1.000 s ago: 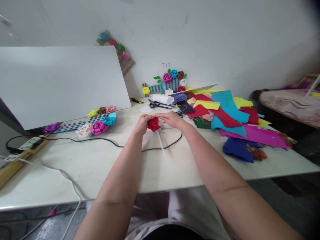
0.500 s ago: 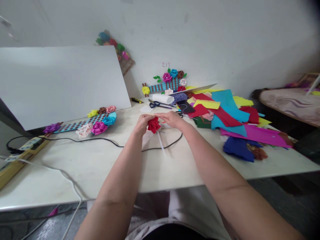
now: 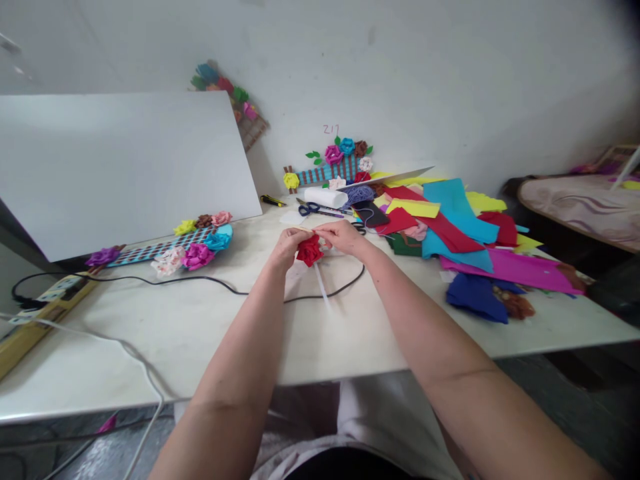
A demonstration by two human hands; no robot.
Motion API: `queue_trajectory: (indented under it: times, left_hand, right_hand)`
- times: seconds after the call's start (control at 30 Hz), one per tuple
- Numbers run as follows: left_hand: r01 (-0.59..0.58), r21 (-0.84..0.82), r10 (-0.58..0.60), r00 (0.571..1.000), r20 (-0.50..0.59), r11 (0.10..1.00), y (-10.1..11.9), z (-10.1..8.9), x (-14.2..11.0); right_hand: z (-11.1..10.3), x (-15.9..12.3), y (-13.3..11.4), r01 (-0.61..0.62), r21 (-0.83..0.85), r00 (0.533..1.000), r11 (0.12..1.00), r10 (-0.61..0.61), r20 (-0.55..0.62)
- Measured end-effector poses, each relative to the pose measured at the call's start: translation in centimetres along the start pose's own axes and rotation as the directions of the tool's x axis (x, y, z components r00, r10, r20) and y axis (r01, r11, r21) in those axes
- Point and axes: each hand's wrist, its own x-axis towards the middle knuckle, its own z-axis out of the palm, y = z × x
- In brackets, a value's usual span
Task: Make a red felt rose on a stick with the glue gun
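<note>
Fingers [image 3: 329, 231] partly hide the red flower [image 3: 310, 251].

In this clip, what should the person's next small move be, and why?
Probably a gentle pinch by the right hand at the far edge of the red flower: its fingertips meet the left hand's there, and the left hand sits against the flower's left side, seemingly able to steady it. The fingers hide the exact contact.
</note>
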Motion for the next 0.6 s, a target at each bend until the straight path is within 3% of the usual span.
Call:
queue_trajectory:
  times: [0.3, 0.6]
  left_hand:
    - [0.002, -0.003, -0.002, 1.0, 0.025, 1.0, -0.1, 0.0, 0.0]
    - [0.039, -0.001, -0.039, 0.999, 0.017, 0.999, 0.3, 0.2, -0.1]
  right_hand:
    - [-0.4, -0.3, -1.2, 0.029, -0.183, 1.0, 0.983, -0.029, 0.003]
    - [0.0, 0.1, -0.5, 0.087, -0.287, 0.994, 0.954, -0.102, -0.038]
